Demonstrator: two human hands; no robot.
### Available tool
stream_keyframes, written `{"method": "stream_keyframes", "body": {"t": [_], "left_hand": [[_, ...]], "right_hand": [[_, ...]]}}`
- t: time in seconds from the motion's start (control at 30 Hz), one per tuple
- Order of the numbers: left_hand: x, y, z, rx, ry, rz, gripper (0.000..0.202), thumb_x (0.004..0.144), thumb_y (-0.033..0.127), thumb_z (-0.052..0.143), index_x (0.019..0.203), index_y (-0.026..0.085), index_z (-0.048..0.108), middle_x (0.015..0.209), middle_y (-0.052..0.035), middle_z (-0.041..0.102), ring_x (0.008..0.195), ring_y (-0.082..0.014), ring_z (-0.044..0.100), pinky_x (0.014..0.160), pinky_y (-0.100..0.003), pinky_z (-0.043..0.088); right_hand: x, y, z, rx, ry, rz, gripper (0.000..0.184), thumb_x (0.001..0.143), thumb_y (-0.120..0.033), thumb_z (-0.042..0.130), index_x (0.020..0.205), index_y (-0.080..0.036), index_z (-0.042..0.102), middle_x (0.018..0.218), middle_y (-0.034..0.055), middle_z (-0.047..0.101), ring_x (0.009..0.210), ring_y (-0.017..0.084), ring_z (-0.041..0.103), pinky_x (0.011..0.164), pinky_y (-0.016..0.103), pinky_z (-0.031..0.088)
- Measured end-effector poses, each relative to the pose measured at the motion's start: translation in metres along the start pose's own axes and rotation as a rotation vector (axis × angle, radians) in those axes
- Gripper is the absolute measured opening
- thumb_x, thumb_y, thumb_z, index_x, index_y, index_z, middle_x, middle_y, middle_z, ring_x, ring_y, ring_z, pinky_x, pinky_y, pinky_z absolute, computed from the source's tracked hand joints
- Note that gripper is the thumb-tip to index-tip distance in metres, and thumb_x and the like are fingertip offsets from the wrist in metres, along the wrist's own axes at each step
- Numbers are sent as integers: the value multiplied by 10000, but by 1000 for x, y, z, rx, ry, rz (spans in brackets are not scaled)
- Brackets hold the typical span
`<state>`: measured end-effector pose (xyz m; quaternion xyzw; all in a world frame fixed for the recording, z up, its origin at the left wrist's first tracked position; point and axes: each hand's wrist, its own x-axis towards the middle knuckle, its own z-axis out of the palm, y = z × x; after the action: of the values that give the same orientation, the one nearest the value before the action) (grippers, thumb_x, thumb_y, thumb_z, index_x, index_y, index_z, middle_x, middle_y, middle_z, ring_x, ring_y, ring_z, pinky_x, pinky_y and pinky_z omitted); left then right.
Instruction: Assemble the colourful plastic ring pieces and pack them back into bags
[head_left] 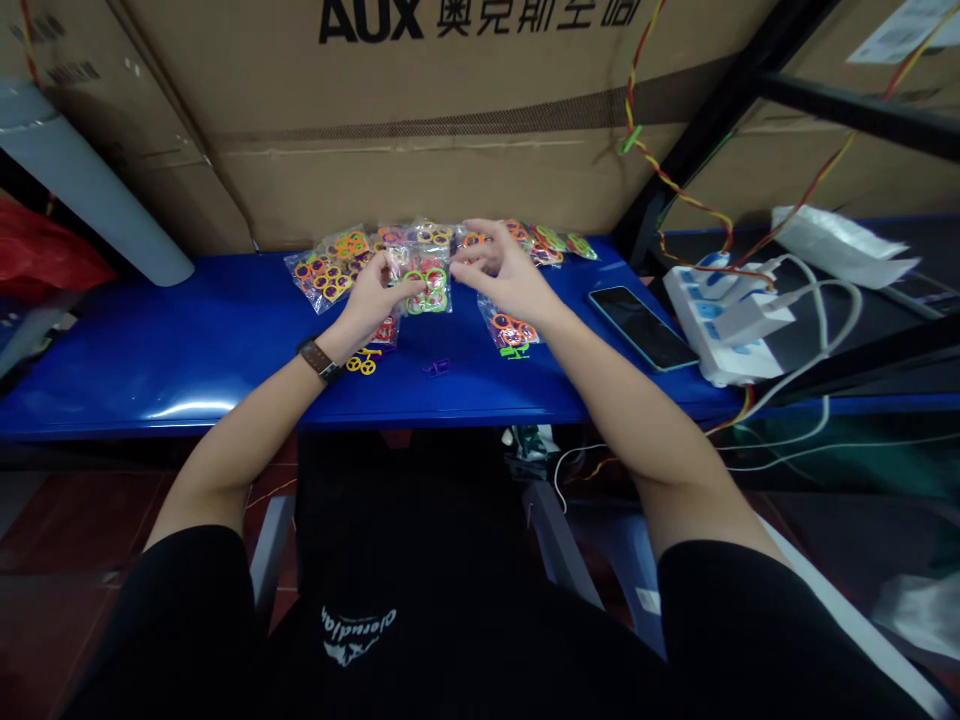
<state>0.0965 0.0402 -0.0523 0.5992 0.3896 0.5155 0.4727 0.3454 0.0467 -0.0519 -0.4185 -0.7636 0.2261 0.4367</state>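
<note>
My left hand (373, 300) pinches a clear plastic bag (427, 283) by its left side, thumb across the front. Green and red plastic pieces with round shapes show inside it. My right hand (504, 265) is at the bag's upper right edge, fingers curved and apart; whether a fingertip touches the bag is unclear. Under my left hand lies a bag with red pieces (387, 328). Below my right hand is a bag with orange ring-shaped pieces (513, 326). Loose on the table are a yellow wheeled piece (361, 362), a purple piece (436, 368) and a green piece (514, 352).
Several filled bags (328, 270) line the back of the blue table (187, 350), against a large cardboard box (420, 180). To the right are a phone (643, 327) and a power strip (712, 330) with plugs and cables. A grey tube (105, 190) leans at left.
</note>
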Motion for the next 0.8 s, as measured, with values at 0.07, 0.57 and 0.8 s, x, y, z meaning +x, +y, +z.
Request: {"method": "stream_keyframes", "body": {"t": [0.07, 0.57, 0.8], "left_hand": [[1, -6, 1, 25, -63, 45, 551, 762, 394, 1076, 1046, 250, 627, 1094, -43, 754, 1179, -265, 772, 1027, -391, 643], [22, 20, -58, 801, 63, 289, 305, 998, 489, 797, 896, 232, 668, 835, -41, 736, 897, -227, 731, 920, -387, 609], [17, 26, -75, 1112, -187, 141, 324, 931, 531, 826, 1079, 244, 833, 1062, -72, 862, 1015, -273, 765, 1008, -435, 582]], "right_hand": [[-2, -3, 8, 93, -101, 61, 912, 1021, -754, 757, 1769, -345, 433, 1228, 93, 869, 994, 287, 785, 966, 482, 663], [-4, 4, -31, -325, -428, 288, 933, 917, -435, 902, 1741, -143, 577, 1056, 114, 842, 881, 301, 757, 857, 470, 595], [-7, -4, -28, -361, -346, 93, 793, 1003, -482, 809, 1702, -159, 618, 904, 40, 747, 791, 248, 661, 794, 414, 519]]}}
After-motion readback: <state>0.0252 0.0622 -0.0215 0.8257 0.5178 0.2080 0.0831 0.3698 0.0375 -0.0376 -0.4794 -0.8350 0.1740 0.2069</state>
